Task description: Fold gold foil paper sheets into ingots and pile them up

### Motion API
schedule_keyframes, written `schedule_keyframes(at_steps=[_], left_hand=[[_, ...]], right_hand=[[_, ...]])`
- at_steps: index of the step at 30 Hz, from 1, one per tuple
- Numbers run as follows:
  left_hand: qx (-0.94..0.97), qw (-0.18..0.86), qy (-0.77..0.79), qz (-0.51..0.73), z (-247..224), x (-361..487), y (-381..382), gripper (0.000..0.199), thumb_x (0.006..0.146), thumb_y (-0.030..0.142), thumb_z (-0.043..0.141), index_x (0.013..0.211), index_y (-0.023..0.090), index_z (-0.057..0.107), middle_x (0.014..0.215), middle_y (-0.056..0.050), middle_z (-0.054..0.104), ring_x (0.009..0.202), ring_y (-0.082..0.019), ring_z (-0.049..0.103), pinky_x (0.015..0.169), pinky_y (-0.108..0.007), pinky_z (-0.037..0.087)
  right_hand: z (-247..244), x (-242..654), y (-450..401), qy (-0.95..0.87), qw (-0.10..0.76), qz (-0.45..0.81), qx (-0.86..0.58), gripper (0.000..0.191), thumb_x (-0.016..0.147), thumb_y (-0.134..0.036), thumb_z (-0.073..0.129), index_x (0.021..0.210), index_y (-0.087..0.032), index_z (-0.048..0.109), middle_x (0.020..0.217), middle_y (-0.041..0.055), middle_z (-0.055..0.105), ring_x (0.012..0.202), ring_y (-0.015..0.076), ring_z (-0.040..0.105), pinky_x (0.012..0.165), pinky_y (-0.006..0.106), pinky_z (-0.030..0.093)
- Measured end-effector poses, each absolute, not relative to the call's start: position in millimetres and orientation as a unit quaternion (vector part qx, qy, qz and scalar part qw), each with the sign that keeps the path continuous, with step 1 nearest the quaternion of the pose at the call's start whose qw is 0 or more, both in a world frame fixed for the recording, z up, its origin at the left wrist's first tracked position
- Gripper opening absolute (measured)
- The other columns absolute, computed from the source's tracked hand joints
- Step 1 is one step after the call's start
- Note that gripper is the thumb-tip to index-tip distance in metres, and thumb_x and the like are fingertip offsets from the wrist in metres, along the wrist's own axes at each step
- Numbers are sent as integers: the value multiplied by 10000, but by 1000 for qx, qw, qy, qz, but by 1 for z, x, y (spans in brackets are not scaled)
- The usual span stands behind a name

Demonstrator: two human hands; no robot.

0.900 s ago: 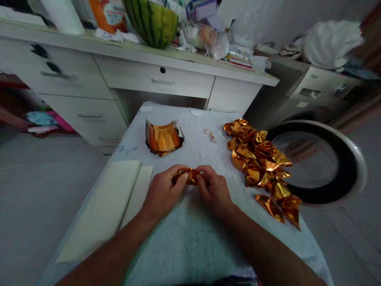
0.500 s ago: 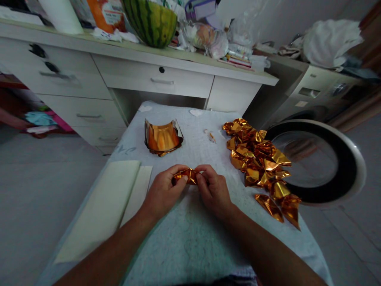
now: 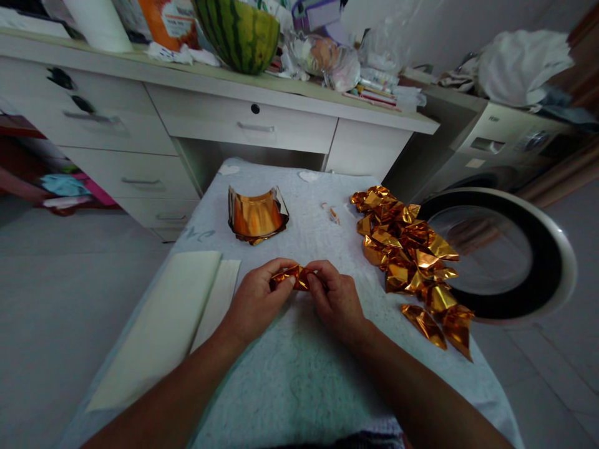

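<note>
Between my two hands, above the middle of the cloth-covered table [image 3: 299,374], is a small folded piece of shiny gold foil paper [image 3: 297,277]. My left hand [image 3: 262,299] pinches its left end, thumb on top. The right end sits between the thumb and fingers of my right hand [image 3: 336,299]. A curved stack of gold foil sheets [image 3: 257,215] stands beyond my left hand. To the right lies a pile of folded gold foil pieces [image 3: 407,249], several of them overlapping.
Pale paper sheets [image 3: 156,324] lie at the table's left. A small clear scrap [image 3: 333,215] rests near the foil pile. Behind stands a white desk [image 3: 262,125] with a cut watermelon [image 3: 238,34] on it. At right, a washing machine's round door [image 3: 496,249] hangs open beside the table.
Almost nothing differs. Both hands keep the same pinch on the foil piece, and the whole view has shifted very slightly.
</note>
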State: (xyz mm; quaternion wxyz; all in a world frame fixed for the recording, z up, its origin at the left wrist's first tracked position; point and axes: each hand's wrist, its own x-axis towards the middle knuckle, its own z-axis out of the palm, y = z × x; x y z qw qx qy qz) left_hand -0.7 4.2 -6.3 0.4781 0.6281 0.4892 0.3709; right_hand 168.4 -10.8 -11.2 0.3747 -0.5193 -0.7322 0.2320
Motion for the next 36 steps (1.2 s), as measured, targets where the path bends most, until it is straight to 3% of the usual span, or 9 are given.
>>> schedule_keyframes(at_steps=[11, 20, 26, 29, 32, 36], left_hand=[[644, 466, 483, 368, -2, -1, 0, 289, 942, 349, 462, 1021, 200, 696, 934, -26, 722, 843, -184, 647, 780, -304, 469], [651, 410, 525, 363, 2, 0, -3, 363, 956, 374, 396, 889, 188, 701, 682, 2, 636, 673, -163, 584, 656, -287, 420], [675, 386, 522, 351, 1, 0, -4, 315, 952, 347, 420, 975, 223, 708, 835, 0, 717, 758, -173, 634, 694, -289, 438], [662, 399, 525, 355, 2, -2, -2, 326, 951, 355, 422, 1003, 219, 714, 861, -8, 727, 779, -184, 644, 718, -298, 447], [646, 399, 539, 364, 2, -4, 0, 342, 947, 371, 424, 976, 204, 720, 831, -17, 720, 749, -188, 633, 704, -306, 441], [636, 377, 563, 370, 3, -7, 3, 364, 943, 399, 425, 863, 188, 710, 713, -12, 665, 682, -186, 595, 641, -304, 409]], right_hand=[[-10, 171, -10, -735, 372, 217, -524, 171, 941, -263, 482, 893, -186, 627, 675, -13, 652, 575, 99, 582, 561, 195, 397], [-10, 168, -10, -750, 356, 205, -518, 163, 942, -242, 469, 905, -185, 617, 705, 3, 666, 606, 118, 603, 585, 212, 422], [-8, 169, -11, -738, 338, 243, -532, 193, 964, -283, 431, 916, -194, 596, 691, -7, 645, 602, 116, 586, 582, 220, 408], [-8, 171, -11, -738, 339, 266, -519, 183, 957, -307, 437, 1053, -195, 545, 656, -34, 595, 548, 108, 531, 545, 222, 377], [-8, 173, -12, -745, 360, 269, -493, 321, 914, -292, 494, 1215, -196, 439, 785, -12, 604, 590, 114, 524, 555, 231, 395], [-8, 174, -12, -789, 357, 219, -450, 376, 818, -201, 574, 1179, -205, 470, 976, 48, 592, 783, 156, 548, 682, 274, 458]])
